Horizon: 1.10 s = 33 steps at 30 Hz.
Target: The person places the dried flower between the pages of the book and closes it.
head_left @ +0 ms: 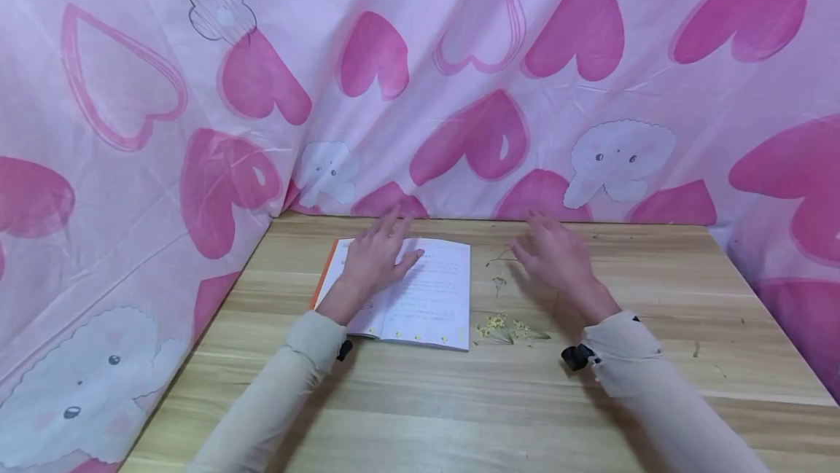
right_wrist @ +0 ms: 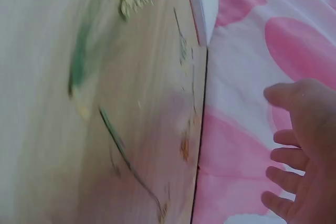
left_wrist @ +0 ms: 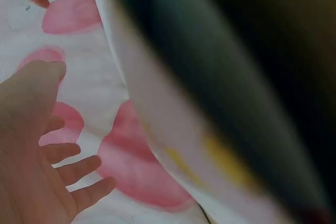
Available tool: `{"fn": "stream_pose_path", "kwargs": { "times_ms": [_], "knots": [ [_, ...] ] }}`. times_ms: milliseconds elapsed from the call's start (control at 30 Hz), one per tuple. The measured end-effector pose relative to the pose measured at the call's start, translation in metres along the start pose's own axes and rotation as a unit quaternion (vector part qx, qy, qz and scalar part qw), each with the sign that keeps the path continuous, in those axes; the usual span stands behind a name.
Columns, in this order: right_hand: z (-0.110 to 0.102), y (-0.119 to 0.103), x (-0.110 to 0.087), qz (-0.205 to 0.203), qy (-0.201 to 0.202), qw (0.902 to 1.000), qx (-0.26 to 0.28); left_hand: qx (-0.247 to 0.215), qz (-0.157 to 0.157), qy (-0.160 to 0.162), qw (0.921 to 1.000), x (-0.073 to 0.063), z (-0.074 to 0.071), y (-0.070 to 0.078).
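An open book (head_left: 433,305) with printed pages and small yellow pictures along its lower edge lies left of the table's middle. My left hand (head_left: 377,258) is over its left page, fingers extended and spread, holding nothing. In the left wrist view the book's pale pages are blurred beside that hand (left_wrist: 31,156). To the book's right, my right hand (head_left: 558,254) hovers above the table with nothing in it; its fingers (right_wrist: 286,156) are relaxed and apart. Nearest it are a thin sprig (head_left: 499,283) and a bunch of dried yellow flowers (head_left: 499,329).
The wooden table (head_left: 420,415) bears scattered plant bits (head_left: 697,349) on its right side. In the right wrist view, green stems (right_wrist: 123,153) lie on the wood. A pink curtain (head_left: 459,116) with hearts hangs behind the table and along its sides.
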State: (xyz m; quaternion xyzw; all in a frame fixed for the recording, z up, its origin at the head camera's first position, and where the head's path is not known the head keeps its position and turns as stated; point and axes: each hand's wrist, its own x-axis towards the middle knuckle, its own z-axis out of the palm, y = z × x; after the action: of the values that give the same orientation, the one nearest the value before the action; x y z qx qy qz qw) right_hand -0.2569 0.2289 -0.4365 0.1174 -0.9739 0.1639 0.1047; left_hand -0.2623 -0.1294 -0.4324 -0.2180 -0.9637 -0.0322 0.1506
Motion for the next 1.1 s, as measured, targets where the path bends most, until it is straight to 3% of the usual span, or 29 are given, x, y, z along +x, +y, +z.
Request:
{"fn": "stream_pose_path", "kwargs": {
  "times_ms": [167, 467, 667, 867, 1100],
  "knots": [
    [0.012, -0.012, -0.003, 0.007, -0.015, 0.9994, 0.03, -0.015, 0.004, -0.003, 0.9999, -0.012, 0.008, 0.005],
    [0.027, -0.021, -0.002, 0.064, -0.081, 0.9917, 0.077, -0.07, -0.001, -0.026, 0.9972, -0.03, 0.015, 0.006],
    [0.038, -0.017, 0.003, 0.066, -0.073, 0.9936, 0.055, -0.076, -0.007, -0.069, 0.9946, -0.04, 0.019, 0.002],
    [0.043, -0.023, 0.006, 0.089, -0.065, 0.9924, 0.056, -0.071, -0.02, -0.083, 0.9938, -0.042, 0.017, 0.003],
    [0.043, -0.022, 0.009, 0.091, -0.085, 0.99, 0.066, -0.083, -0.029, -0.1, 0.9911, -0.041, 0.015, 0.004]
  ]
}}
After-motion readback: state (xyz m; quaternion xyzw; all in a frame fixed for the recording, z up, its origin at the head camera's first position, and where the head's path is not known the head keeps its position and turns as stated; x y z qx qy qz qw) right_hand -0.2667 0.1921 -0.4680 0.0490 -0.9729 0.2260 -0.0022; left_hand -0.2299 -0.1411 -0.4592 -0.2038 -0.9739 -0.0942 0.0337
